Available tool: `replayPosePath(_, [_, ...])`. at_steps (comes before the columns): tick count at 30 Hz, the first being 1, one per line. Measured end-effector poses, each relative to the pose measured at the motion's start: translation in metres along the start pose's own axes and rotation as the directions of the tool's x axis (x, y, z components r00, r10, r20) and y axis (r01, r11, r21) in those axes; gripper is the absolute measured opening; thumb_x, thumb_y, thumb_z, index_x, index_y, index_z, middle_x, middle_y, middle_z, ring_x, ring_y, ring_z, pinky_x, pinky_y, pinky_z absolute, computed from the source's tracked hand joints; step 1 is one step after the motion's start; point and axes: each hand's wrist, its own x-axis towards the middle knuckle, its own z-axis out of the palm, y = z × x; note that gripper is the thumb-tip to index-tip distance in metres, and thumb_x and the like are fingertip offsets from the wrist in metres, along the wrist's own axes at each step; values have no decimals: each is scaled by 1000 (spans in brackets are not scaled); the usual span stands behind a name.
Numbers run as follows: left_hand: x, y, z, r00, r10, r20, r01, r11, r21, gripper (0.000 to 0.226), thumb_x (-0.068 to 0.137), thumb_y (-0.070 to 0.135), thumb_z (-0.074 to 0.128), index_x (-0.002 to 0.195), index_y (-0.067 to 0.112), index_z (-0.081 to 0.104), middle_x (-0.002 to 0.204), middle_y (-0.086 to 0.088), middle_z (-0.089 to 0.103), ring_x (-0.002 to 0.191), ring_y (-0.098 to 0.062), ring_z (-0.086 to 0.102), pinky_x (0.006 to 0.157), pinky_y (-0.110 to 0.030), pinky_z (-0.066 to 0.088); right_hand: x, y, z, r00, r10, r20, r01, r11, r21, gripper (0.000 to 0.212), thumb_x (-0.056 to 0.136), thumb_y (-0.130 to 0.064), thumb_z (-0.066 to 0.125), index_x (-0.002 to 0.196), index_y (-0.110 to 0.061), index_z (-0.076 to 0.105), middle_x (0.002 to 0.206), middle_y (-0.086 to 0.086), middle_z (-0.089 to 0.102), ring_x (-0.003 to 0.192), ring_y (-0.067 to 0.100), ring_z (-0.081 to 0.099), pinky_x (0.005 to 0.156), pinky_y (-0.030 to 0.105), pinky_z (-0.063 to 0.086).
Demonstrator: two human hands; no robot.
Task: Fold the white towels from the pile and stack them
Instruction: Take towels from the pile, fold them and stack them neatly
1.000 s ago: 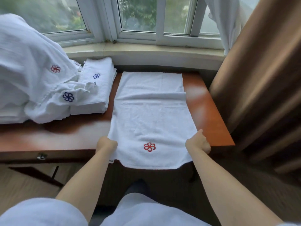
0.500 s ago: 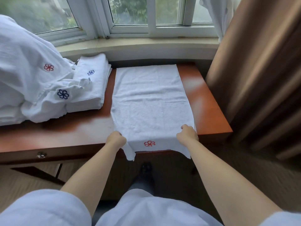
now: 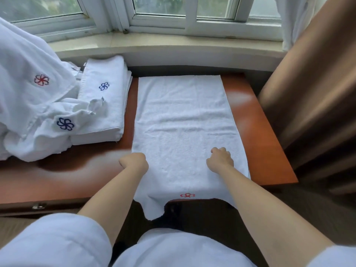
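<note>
On the wooden table [image 3: 265,147], left to right: unfolded pile [image 3: 28,97], cut off at the frame's left edge; folded stack [image 3: 104,105], touching the pile; flat towel [image 3: 183,122], its near end hanging over the table's front edge. Left hand [image 3: 134,160], fingers curled, rests at the flat towel's left edge; right hand [image 3: 220,158], fingers curled, lies on the cloth inside its right edge. Fingertips are hidden, so a pinch of cloth is probable, not confirmed. Bare wood flanks the towel on both sides.
</note>
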Motion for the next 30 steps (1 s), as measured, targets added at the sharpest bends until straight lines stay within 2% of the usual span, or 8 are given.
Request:
replayPosePath(4, [30,1,-19,997,-3,-74,-25,928,-372,32,89,5,42,120,7,50,126,-15,47,114,-33,50,87,-38,49,27,-15,-8,1000,22,-3,-22,1000,14,38,94,-13,43,132,-11,44,138,10,35,122,28,38,93,35,43])
replayPosePath(8, [62,5,-39,992,-124,-39,70,763,-642,52,93,5,40,144,10,30,142,-18,29,114,-38,52,84,-37,48,55,-26,-18,996,76,-36,-71,988,138,44,96,-14,43,140,-12,38,151,9,17,119,29,44,84,34,47])
replayPosePath(12, [110,7,-55,962,-249,109,220,477,-851,51,89,-1,49,138,2,35,125,-22,49,98,-38,65,79,-44,58,89,-30,-35,964,247,-99,-203,925,322,45,98,-12,41,141,-14,33,152,9,11,82,29,53,64,32,42])
replayPosePath(14, [127,7,-59,946,-268,181,276,378,-884,37,87,-1,55,123,-4,49,104,-19,60,87,-35,69,72,-37,58,104,-27,-42,935,337,-113,-272,883,383,47,97,-9,41,143,-14,30,153,11,12,76,28,50,61,31,39])
replayPosePath(17, [139,7,-63,931,-258,259,343,372,-863,32,74,-4,62,106,-7,61,78,-14,60,70,-28,65,49,-23,46,122,-21,-48,899,425,-108,-341,832,438,54,95,-7,45,145,-14,26,150,14,18,76,27,47,62,32,38])
replayPosePath(22, [152,13,-68,912,-248,326,389,272,-880,40,87,-7,59,125,-2,48,125,-19,57,47,-26,65,28,-18,37,141,-15,-51,841,536,-71,-437,752,494,54,88,0,54,137,-8,34,141,20,29,79,29,51,62,33,40])
replayPosePath(27, [142,12,-76,905,-233,355,408,248,-879,35,88,-3,59,121,-2,47,113,-21,64,31,-23,59,26,-16,33,147,0,-50,835,548,53,-458,637,620,41,90,-13,53,130,-3,50,132,17,52,116,34,55,87,39,47])
replayPosePath(30, [127,6,-86,908,-253,333,386,200,-900,27,86,-1,63,108,1,47,111,-23,60,31,-27,58,26,-21,38,142,0,-58,835,548,52,-407,550,730,31,85,-9,53,114,1,58,108,17,65,98,36,65,85,39,54])
